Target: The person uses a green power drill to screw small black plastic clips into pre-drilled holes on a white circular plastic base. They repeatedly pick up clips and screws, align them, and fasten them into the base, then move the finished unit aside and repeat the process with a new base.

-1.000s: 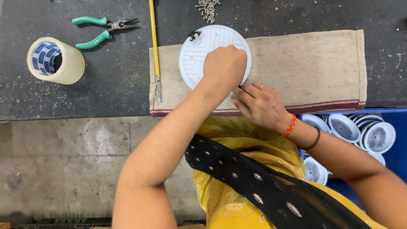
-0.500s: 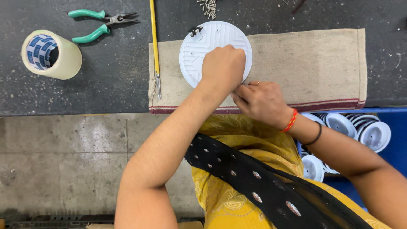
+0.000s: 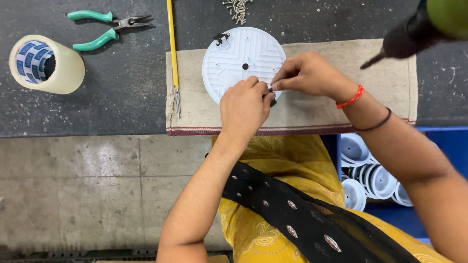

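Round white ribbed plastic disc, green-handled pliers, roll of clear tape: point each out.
Round white ribbed plastic disc (image 3: 241,53), head view, ribbed face.
Green-handled pliers (image 3: 97,40), head view, lower handle.
Roll of clear tape (image 3: 68,70), head view, outer wall.

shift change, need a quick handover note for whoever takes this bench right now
Left hand: on the near edge of the white round disc, fingers pinching a small dark part.
Right hand: pinching at the same spot on the disc's right rim.
Disc lies on the beige cloth; a black clip sits at its top-left.
Done: one clip on. Left: the part at the right rim, not yet seated.
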